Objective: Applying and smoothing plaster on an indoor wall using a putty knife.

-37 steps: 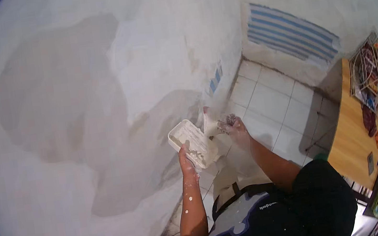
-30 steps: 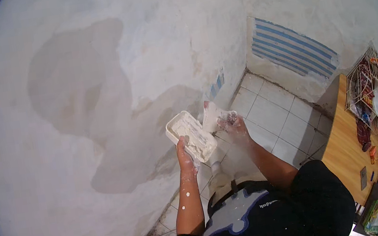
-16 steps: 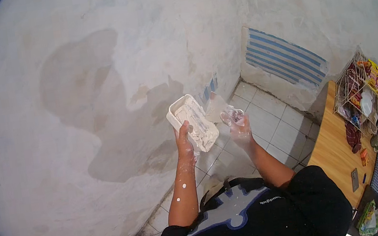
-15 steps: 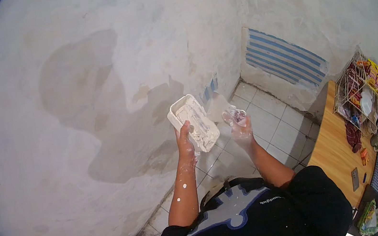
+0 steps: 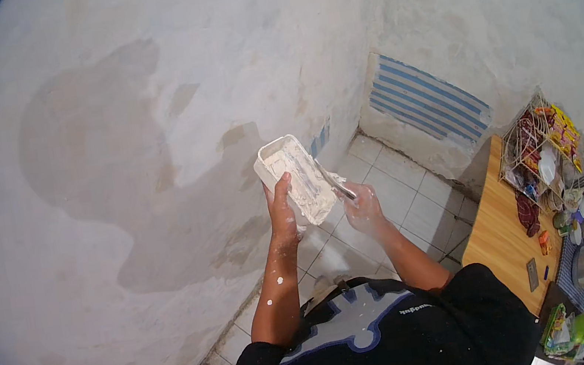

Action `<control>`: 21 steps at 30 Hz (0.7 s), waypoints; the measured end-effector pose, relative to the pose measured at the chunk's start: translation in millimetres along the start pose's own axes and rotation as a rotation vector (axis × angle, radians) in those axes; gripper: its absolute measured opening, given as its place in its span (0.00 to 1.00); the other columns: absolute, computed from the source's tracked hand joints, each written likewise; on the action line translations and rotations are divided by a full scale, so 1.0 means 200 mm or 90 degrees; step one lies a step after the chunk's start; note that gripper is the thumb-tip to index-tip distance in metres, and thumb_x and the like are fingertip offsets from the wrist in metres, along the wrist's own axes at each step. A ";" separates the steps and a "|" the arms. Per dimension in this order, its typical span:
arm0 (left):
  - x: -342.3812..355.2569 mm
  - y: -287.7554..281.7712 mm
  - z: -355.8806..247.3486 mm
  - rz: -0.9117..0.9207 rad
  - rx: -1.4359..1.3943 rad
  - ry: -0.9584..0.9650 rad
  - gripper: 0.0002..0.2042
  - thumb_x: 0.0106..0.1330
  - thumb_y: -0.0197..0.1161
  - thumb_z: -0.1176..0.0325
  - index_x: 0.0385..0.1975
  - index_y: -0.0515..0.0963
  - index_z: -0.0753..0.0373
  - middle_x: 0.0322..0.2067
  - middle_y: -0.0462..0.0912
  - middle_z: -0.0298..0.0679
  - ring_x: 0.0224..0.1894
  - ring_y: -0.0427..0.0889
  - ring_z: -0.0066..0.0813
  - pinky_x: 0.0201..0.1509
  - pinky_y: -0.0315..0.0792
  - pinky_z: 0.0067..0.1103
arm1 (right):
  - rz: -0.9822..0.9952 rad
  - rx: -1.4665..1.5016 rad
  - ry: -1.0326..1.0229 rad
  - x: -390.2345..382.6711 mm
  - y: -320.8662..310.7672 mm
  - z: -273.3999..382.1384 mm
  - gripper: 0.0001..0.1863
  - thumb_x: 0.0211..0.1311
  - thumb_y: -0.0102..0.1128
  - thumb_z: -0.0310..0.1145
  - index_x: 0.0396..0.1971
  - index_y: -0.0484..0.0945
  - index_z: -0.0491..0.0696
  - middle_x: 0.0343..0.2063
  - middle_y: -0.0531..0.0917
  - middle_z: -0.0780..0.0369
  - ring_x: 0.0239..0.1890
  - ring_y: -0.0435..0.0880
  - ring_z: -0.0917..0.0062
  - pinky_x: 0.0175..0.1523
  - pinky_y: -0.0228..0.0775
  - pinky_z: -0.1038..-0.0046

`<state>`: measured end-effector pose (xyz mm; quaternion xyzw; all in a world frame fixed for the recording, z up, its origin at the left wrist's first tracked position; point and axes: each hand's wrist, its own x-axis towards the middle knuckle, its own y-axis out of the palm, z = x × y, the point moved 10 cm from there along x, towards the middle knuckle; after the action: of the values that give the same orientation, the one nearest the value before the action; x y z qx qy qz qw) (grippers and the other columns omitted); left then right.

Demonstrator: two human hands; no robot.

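My left hand is closed around the left side of a white rectangular plastic tub, with its thumb over the rim. Pale, pasty filler coats the inside of the tub, which is tilted. At the tub's right edge, a scraper is seen nearly edge-on, with white paste on its blade. Its handle end is gripped in my right hand, whose fingers are dusted white. White spots dot my left forearm.
A pale, patchy wall rises on the left. Blue stripes show on the far wall, above white floor tiles. On the right stands a wooden table with a wire rack of packets, a phone and dishes.
My right hand has swung the scraper from blade-out beside the tub to edge-on against its right rim. The left hand keeps hold of the tub. The view has shifted slightly.
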<state>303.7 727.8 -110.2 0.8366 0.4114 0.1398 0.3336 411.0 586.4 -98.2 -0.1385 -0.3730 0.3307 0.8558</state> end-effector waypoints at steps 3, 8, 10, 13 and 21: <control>0.00 -0.02 0.02 0.000 -0.005 0.006 0.30 0.62 0.57 0.61 0.62 0.55 0.63 0.54 0.68 0.44 0.57 0.69 0.36 0.60 0.65 0.30 | 0.040 -0.054 -0.013 0.06 -0.08 0.09 0.10 0.59 0.55 0.30 0.39 0.79 0.44 0.29 0.82 0.54 0.34 0.80 0.61 0.35 0.71 0.69; -0.02 0.04 0.02 0.052 -0.094 -0.014 0.30 0.62 0.55 0.62 0.63 0.54 0.63 0.55 0.67 0.44 0.57 0.68 0.36 0.61 0.63 0.31 | 0.184 -0.189 0.109 0.11 -0.19 -0.08 0.10 0.59 0.54 0.31 0.37 0.80 0.44 0.26 0.82 0.56 0.27 0.81 0.66 0.32 0.71 0.69; -0.05 0.06 -0.07 0.026 0.002 0.066 0.28 0.62 0.54 0.58 0.59 0.60 0.67 0.51 0.71 0.47 0.54 0.73 0.39 0.56 0.71 0.33 | 0.030 0.133 0.352 0.08 -0.34 -0.20 0.09 0.59 0.53 0.27 0.37 0.78 0.40 0.28 0.83 0.56 0.30 0.82 0.72 0.37 0.72 0.71; -0.06 0.08 -0.10 0.029 0.056 0.110 0.29 0.61 0.55 0.62 0.61 0.57 0.66 0.52 0.70 0.47 0.54 0.73 0.40 0.56 0.71 0.33 | -0.186 0.645 0.387 0.09 -0.35 -0.21 0.09 0.58 0.56 0.28 0.36 0.78 0.39 0.27 0.81 0.64 0.31 0.81 0.80 0.35 0.72 0.76; -0.03 0.09 0.02 0.110 0.065 0.108 0.36 0.54 0.58 0.72 0.64 0.49 0.64 0.58 0.61 0.45 0.61 0.62 0.38 0.66 0.54 0.32 | -0.288 0.541 0.404 -0.04 -0.11 -0.27 0.08 0.59 0.57 0.28 0.37 0.77 0.41 0.30 0.81 0.63 0.30 0.79 0.81 0.34 0.71 0.77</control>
<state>311.9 713.9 -100.8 0.8700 0.3710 0.2172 0.2415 456.9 564.4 -129.3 0.2081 0.0471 0.2027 0.9557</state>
